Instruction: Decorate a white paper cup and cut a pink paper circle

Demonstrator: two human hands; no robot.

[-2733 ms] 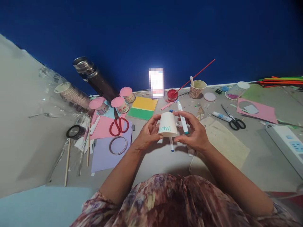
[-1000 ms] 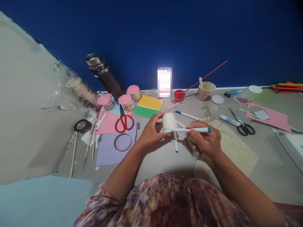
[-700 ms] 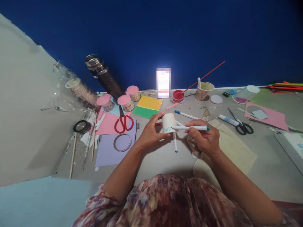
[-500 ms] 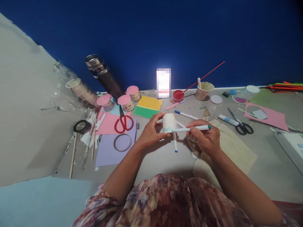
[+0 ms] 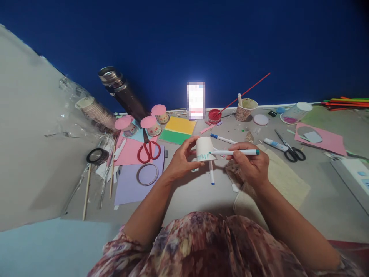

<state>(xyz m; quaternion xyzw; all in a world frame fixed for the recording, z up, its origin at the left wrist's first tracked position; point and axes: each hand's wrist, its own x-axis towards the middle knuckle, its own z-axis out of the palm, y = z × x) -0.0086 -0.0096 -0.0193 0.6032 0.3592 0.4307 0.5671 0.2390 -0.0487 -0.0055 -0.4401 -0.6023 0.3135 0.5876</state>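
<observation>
A white paper cup (image 5: 204, 146) is held upside down by my left hand (image 5: 184, 158), thumb low and fingers round its far left side. Green zigzag strokes run along the cup's lower edge. My right hand (image 5: 251, 161) grips a white marker (image 5: 235, 152) with a green end, its tip touching the cup at the right end of the strokes. Under and behind the cup lie a blue-ended marker (image 5: 211, 174) and another blue-capped marker (image 5: 222, 139). Three decorated cups with pink tops (image 5: 150, 124) stand to the left.
Red-handled scissors (image 5: 149, 151) and a tape ring (image 5: 147, 174) lie on coloured paper at left. Behind stand a dark flask (image 5: 127, 94), stacked cups (image 5: 95, 112), a lit phone (image 5: 196, 100) and a red paint pot (image 5: 215, 116). Black scissors (image 5: 294, 154) and a glue tube (image 5: 275, 144) lie right.
The green zigzag has grown further right along the cup's edge. The cup has turned slightly in my left hand, and the marker tip has risen a little. The view has shifted slightly.
</observation>
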